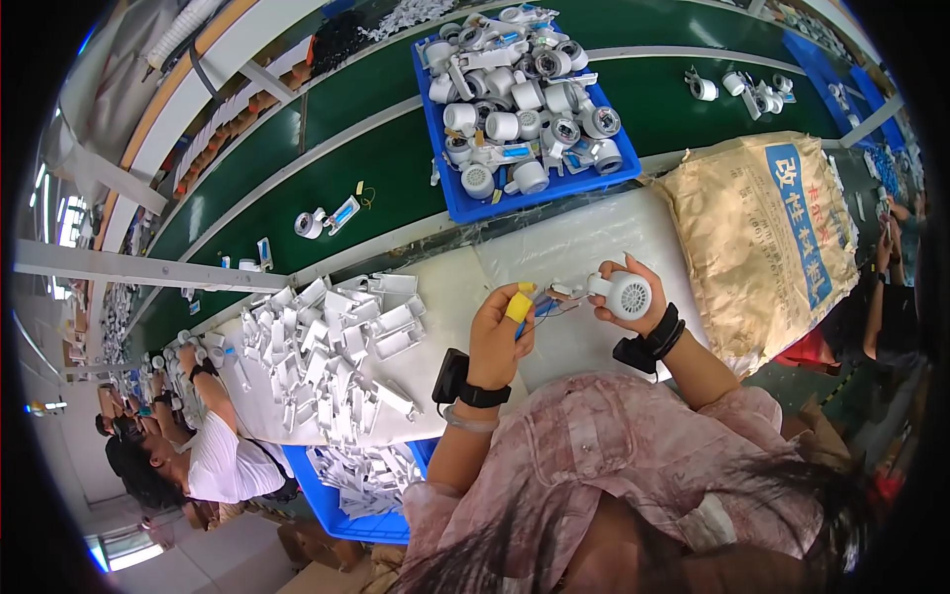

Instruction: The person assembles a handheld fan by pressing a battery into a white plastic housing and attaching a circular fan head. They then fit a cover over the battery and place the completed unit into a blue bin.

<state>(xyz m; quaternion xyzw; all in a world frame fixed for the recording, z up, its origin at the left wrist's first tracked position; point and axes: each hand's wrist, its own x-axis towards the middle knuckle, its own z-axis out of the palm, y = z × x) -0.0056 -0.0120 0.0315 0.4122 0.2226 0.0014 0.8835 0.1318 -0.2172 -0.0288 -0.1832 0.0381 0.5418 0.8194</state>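
My right hand (657, 299) is closed around a small white fan head (628, 296), whose round slotted grille faces up. Thin wires (566, 297) run from the fan's narrow neck toward my left hand (495, 337). That hand's fingers pinch a blue part (543, 306) at the wire ends; its exact kind is partly hidden by the fingers. Yellow wrapping (518, 306) covers fingertips of my left hand. Both hands are above the pale work surface, a short gap apart. Left of them lies a heap of white plastic handle shells (341, 332).
A blue crate (457, 203) full of fan heads stands beyond my hands, at the green conveyor (386, 158). A brown paper sack (712, 238) lies at the right. Below the shells, a blue bin (341, 520) holds more white pieces. Another person (233, 450) works at the left.
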